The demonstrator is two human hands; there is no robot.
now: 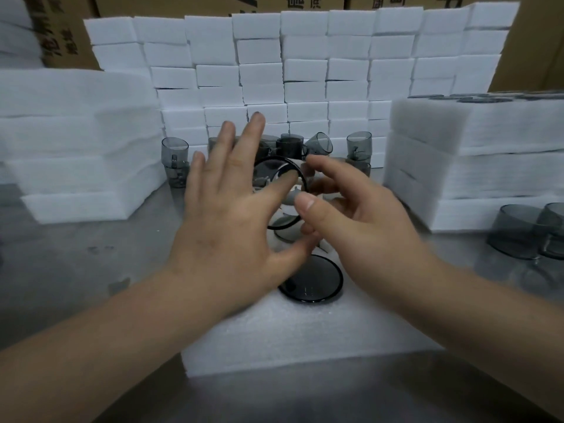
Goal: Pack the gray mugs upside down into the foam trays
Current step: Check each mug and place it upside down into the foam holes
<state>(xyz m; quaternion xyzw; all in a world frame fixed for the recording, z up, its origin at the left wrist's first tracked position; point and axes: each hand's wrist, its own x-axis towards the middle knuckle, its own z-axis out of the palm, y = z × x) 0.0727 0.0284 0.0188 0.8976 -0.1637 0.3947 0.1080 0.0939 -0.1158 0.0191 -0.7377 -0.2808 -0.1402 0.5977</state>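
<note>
A white foam tray [305, 337] lies on the metal table in front of me. One gray mug [311, 282] sits upside down in it, its dark round base facing up. Above the tray's far part, a second gray mug [265, 175] is tilted with its black-rimmed mouth toward me. My right hand [360, 221] grips it from the right, thumb and fingers curled round it. My left hand [225, 215] is spread on its left side, index finger across the mouth and thumb below the rim, the other fingers straight. The tray's far pockets are hidden by my hands.
Several loose gray mugs [358, 145] stand at the back of the table, and more mugs [518, 236] at the right edge. Foam tray stacks rise at the left [76, 148] and right [473, 166]. A wall of white boxes [305, 71] closes the back.
</note>
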